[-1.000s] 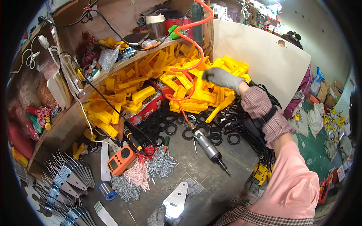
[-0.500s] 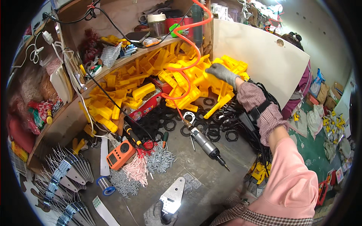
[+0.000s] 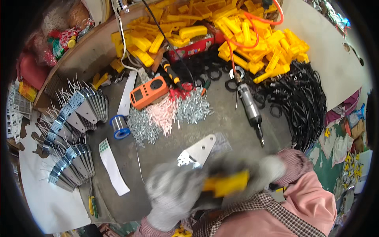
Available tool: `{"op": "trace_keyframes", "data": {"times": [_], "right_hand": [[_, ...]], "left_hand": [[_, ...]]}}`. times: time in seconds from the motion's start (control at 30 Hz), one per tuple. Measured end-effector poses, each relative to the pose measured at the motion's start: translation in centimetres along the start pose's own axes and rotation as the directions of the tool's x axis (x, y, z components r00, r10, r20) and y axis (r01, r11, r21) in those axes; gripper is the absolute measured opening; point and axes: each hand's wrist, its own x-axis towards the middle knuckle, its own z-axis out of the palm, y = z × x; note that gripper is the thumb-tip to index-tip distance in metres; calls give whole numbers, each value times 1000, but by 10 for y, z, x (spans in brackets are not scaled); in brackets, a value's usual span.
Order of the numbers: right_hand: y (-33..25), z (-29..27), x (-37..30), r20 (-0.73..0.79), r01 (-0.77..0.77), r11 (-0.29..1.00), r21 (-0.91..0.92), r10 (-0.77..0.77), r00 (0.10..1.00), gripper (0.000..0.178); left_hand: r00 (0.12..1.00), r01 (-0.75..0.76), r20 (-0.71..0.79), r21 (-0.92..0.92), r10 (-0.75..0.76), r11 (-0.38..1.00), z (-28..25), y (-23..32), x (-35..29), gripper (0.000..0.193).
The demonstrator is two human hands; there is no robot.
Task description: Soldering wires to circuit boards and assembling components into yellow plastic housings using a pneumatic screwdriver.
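Both my hands wear grey gloves and are smeared by motion at the near edge of the bench. A yellow plastic part [image 3: 227, 184] is between them, with a dark blurred shape above it. My right hand [image 3: 263, 170] appears closed around the right end of the yellow part. My left hand [image 3: 173, 191] is at its left; its fingers are too blurred to read. Just beyond the left hand is a silver metal plate [image 3: 202, 148] with holes, its near end partly hidden by the glove. It looks sharp while the hands are blurred.
A power screwdriver [image 3: 249, 103] on an orange coiled hose lies right of centre. Behind are screw piles [image 3: 193, 106], an orange meter [image 3: 149, 93], a solder spool [image 3: 119, 127] and heaped yellow parts [image 3: 272, 47]. Black cables [image 3: 302, 102] lie right; wired metal plates [image 3: 79, 110] stand left.
My right hand has come back from the yellow heap to the near edge, bringing a yellow part beside my left hand. The view has tilted down, showing more of the near bench.
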Motion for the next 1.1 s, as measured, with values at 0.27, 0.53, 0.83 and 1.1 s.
{"op": "trace_keyframes", "data": {"times": [0.27, 0.53, 0.83, 1.1], "right_hand": [[84, 39, -4, -177, -226, 281, -933, 190, 966, 91], [79, -44, 36, -411, -417, 463, -782, 120, 904, 17], [77, -38, 51, -354, -331, 613, -718, 89, 931, 17], [98, 56, 60, -275, -10, 906, -424, -118, 954, 13]], "left_hand": [[726, 612, 392, 7, -565, 790, 49, -58, -59, 62], [899, 4, 438, 47, -24, 999, 43, -45, -75, 96], [844, 171, 518, -18, -137, 985, 26, -38, -63, 107], [805, 9, 593, -8, -3, 1000, 36, -47, -65, 101]]}}
